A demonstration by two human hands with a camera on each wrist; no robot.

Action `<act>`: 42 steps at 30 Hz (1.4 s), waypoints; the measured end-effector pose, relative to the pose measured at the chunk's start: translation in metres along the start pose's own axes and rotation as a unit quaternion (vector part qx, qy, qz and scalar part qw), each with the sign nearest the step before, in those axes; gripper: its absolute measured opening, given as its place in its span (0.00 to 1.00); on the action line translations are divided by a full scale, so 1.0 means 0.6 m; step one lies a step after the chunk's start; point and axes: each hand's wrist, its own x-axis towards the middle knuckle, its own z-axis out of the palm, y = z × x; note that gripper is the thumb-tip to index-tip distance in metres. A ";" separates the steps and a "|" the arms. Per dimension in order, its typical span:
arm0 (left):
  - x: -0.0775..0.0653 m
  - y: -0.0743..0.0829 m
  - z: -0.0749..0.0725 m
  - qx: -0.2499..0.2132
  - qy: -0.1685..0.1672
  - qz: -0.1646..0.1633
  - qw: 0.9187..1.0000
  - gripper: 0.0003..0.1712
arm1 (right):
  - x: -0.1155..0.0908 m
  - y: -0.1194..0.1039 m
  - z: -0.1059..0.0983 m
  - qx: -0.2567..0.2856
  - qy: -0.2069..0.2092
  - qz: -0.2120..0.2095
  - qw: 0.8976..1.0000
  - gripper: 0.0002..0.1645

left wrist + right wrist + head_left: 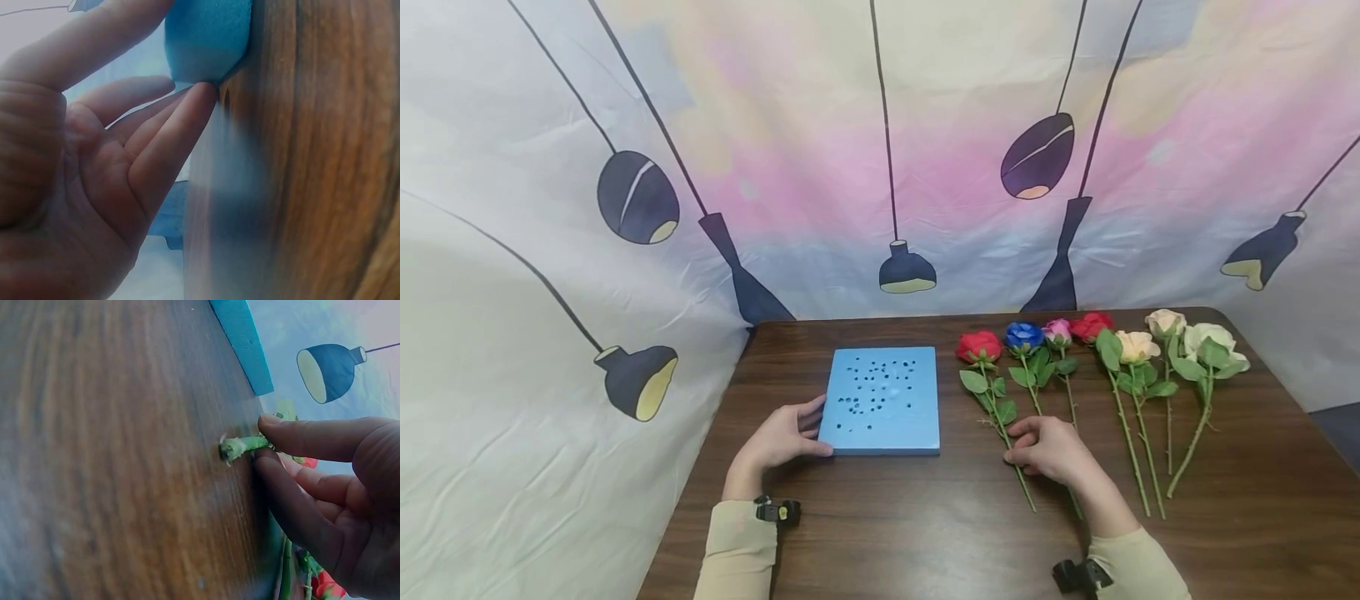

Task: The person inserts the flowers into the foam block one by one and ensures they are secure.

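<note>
A light blue foam block [895,425] dotted with small holes lies on the table. My left hand [781,437] touches its left side, thumb by the near corner and fingers farther back. In the left wrist view, fingertips meet the edge of the blue block [209,37]. My right hand [1051,450] pinches the stem of a red rose [980,346] between thumb and fingers. The cut end of that green stem [240,447] points toward the right wrist camera. Just right of it lie a blue rose [1024,336] and a pink rose [1057,332].
More artificial roses lie at the right: another red rose [1092,326], a peach rose [1137,346], a cream rose [1166,322] and a white rose [1213,343]. The brown wooden table [880,533] ends at a printed cloth backdrop [820,167].
</note>
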 end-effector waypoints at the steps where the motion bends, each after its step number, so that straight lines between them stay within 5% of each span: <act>1: -0.001 0.000 0.000 0.000 -0.001 0.000 1.000 0.61 | 0.000 0.000 0.001 -0.002 0.000 0.002 1.000 0.23; 15: -0.004 -0.003 -0.003 -0.008 -0.015 0.011 1.000 0.61 | 0.003 0.005 -0.012 0.062 -0.054 0.008 0.997 0.22; 26: -0.007 -0.002 -0.005 -0.006 -0.020 0.021 1.000 0.59 | 0.006 -0.009 -0.016 0.124 -0.094 -0.045 0.987 0.26; 42: -0.005 -0.002 -0.001 -0.004 -0.018 0.028 0.999 0.57 | 0.028 -0.078 0.026 0.140 -0.026 -0.128 0.982 0.26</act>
